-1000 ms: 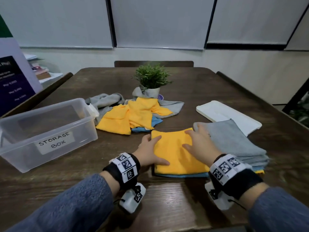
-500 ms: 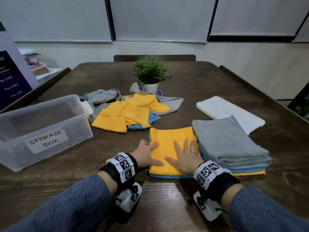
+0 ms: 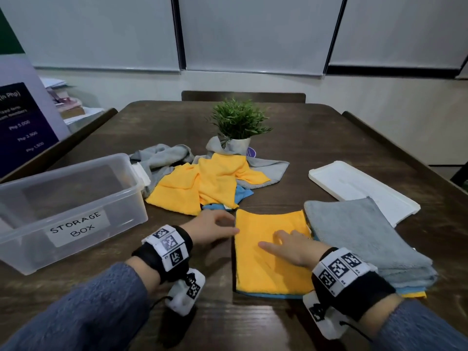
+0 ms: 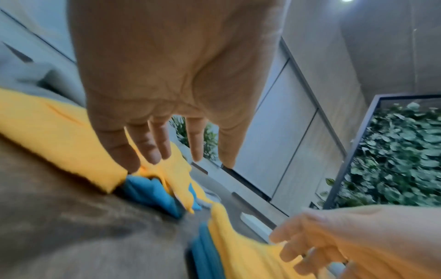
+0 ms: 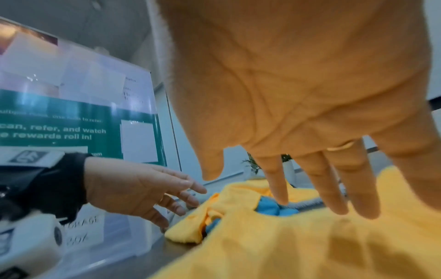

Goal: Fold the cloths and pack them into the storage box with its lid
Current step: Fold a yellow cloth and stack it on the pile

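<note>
I see a dark wood-grain bench point(image 3: 291, 323) under both hands. My right grip point(image 3: 293, 248) lies flat, fingers straight, on the fuzzy folded yellow cloth point(image 3: 268, 264). My left grip point(image 3: 210, 228) hangs relaxed beside its left edge, grasping nothing. A grey folded stack point(image 3: 367, 239) touches its right side. The clear plastic box point(image 3: 68, 209) stands left. Farther back lie loose cloths point(image 3: 202, 181), the flat white lid point(image 3: 359, 186), a plant point(image 3: 239, 122) and pale blinds point(image 3: 253, 34).
</note>
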Motion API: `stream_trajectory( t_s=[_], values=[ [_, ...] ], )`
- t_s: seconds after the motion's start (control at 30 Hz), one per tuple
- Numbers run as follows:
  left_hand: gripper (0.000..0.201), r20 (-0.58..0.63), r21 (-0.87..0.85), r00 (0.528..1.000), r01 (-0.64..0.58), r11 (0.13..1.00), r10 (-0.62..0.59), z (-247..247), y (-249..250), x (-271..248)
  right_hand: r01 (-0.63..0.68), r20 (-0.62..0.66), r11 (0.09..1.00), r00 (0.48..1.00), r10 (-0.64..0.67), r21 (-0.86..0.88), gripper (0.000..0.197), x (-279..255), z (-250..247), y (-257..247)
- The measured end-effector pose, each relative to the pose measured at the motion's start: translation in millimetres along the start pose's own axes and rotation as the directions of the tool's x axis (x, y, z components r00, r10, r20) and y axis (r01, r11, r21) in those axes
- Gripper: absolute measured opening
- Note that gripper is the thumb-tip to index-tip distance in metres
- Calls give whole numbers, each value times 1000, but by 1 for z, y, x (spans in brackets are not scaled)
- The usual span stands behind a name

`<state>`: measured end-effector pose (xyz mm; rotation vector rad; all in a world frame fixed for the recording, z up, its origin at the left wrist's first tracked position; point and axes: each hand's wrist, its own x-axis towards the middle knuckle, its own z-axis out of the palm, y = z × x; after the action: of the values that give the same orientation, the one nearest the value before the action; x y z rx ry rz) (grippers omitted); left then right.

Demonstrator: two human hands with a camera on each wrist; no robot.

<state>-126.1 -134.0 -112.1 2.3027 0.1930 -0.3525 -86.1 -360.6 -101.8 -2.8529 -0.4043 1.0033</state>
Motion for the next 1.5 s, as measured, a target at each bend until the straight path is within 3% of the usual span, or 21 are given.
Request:
stream_trajectory(
  t_s=[0.07,0.2,0.33,0.4,0.5,0.67,0.77,0.93,1.03,1.17,1.3,1.37,1.43,1.5],
  values=[
    [47,-157,-64,987,-3,998,-7,-25,-4,6,62,-91,994,994,-54,86,84,-1,-20,-14],
    [38,-396,-94,917,7,996,-44,-68,-22,27,252,-258,938,947,-189,240,80,18,-53,-47],
    [27,-504,-84,859,56,995,-91,-85,-38,49,309,-191,826,950,-247,471,86,53,-76,-82],
    [18,-509,-59,858,48,997,-71,-87,-45,59,280,-159,823,960,-231,495,88,69,-83,-95],
    [14,-432,-52,900,32,998,-51,-89,-52,74,245,-116,877,969,-217,414,98,97,-88,-108],
    [38,-334,-76,940,49,996,-72,-89,-59,88,194,-141,873,979,-146,448,99,134,-85,-117],
    [41,-388,-100,917,60,993,-95,-91,-63,87,189,-198,856,975,-104,482,76,142,-84,-121],
    [28,-554,-202,823,13,979,-125,-96,-61,75,245,-275,828,955,-115,505,43,145,-91,-120],
    [18,-623,-251,775,-66,966,-109,-103,-49,64,404,-457,798,870,-184,447,34,129,-105,-120],
    [11,-700,-310,710,-208,928,-74,-120,-23,42,629,-691,682,679,-248,373,13,95,-129,-121],
    [11,-786,-240,619,-315,918,7,-136,3,12,762,-801,568,532,-273,313,11,52,-148,-122],
    [10,-813,-207,581,-347,915,37,-142,10,-3,792,-826,532,494,-272,298,12,32,-155,-122],
    [16,-796,-182,603,-310,933,45,-147,9,-14,821,-850,490,458,-261,292,13,14,-160,-123],
    [24,-742,-168,670,-222,960,25,-148,5,-23,849,-877,459,408,-254,262,13,-2,-164,-123]
  ],
)
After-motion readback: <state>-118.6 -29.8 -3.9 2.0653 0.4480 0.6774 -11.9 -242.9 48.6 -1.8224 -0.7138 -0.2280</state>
